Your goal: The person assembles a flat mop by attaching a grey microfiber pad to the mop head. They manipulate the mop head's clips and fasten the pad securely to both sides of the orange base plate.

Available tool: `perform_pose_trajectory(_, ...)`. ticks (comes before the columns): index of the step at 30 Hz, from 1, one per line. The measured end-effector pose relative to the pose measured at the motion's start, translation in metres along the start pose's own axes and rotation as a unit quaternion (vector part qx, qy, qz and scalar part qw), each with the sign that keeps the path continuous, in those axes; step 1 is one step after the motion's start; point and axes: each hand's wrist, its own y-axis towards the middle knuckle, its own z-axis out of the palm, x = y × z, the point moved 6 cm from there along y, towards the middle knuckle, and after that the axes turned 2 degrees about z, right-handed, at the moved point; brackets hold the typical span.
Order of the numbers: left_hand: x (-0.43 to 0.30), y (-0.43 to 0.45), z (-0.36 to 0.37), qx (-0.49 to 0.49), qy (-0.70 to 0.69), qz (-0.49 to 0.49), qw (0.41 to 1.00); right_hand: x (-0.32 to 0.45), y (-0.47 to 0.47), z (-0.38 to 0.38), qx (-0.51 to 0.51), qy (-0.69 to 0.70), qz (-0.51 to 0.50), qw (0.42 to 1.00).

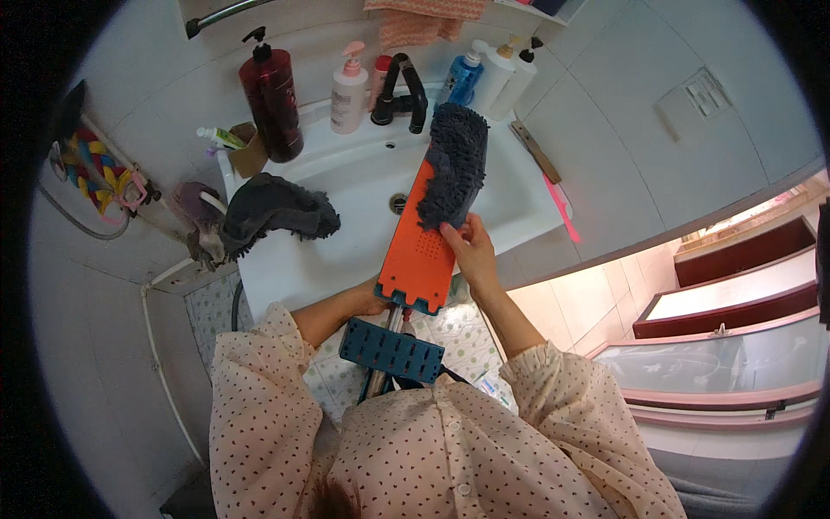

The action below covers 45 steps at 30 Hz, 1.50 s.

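Observation:
A flat mop head with an orange plate point(415, 253) is tilted up over the white sink, its metal pole point(376, 384) running down past my body. A dark grey microfibre mop pad point(457, 156) covers the plate's far part; the near part is bare. My right hand point(474, 250) pinches the pad's near end between thumb and fingers. At the plate's lower left edge, my left hand point(368, 298) grips the mop from beneath, with its fingers mostly hidden. A teal slotted block point(391, 350) sits on the pole close to my chest.
A second grey mop pad point(279, 211) drapes over the left rim of the sink point(285, 285). Pump bottles, including a dark red one point(272, 104) and a blue one point(463, 79), line the back around a black faucet point(402, 94). A wooden-handled tool point(537, 152) lies on the right rim.

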Motion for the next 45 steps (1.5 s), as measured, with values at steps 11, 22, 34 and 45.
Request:
perform_pose_trajectory(11, -0.017, -0.003, 0.028, -0.028, 0.036, -0.018, 0.999, -0.010, -0.060, 0.027, 0.149, 0.493, 0.194, 0.835)
perform_pose_trajectory(22, -0.025, 0.004, 0.015, -0.030, 0.065, -0.016, 0.997, -0.002, -0.057, 0.032, 0.073, 0.478, 0.222, 0.847)
perform_pose_trajectory(34, -0.023, 0.012, 0.011, -0.030, 0.057, -0.002, 0.998, 0.024, -0.021, -0.009, -0.036, 0.079, -0.155, 0.984)
perform_pose_trajectory(45, -0.023, 0.012, 0.003, -0.038, 0.042, 0.015, 0.998, 0.013, -0.071, 0.050, -0.013, 0.621, 0.201, 0.758)
